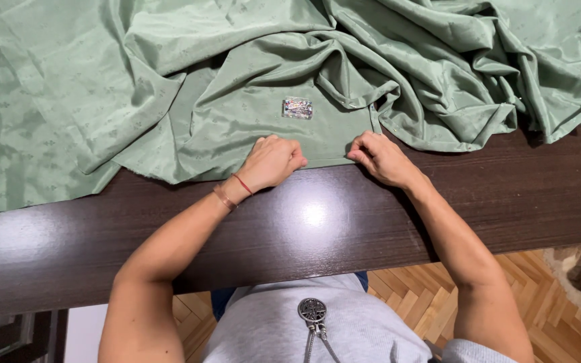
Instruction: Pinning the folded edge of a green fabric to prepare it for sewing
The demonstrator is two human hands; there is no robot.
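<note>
Green fabric (237,87) lies spread and rumpled over the far half of the dark wooden table (344,222), and its near edge is where both my hands sit. My left hand (272,161) is curled with the knuckles up, the fingertips tucked down and pressed together on the hem; whether they pinch the cloth or only press it flat I cannot tell, since the fingers hide the contact. My right hand (381,158) rests just beside it to the right, fingers bent and close together, tips on the same hem near the spot where the edge turns up into a fold. Between the two hands the hem runs straight along the tabletop. On my left wrist sit a thin red string bracelet (242,183) and a beaded bracelet (224,198), touching each other. Just beyond my hands, on a flat stretch of the cloth, lies a small clear box (297,107) with many-coloured bits inside, too small to make out. Further out, the fabric piles into deep folds toward the right and hangs off the table's left end. A round metal pendant (312,310) hangs against my grey shirt (270,329), and herringbone wood flooring (411,296) shows below the table edge.
</note>
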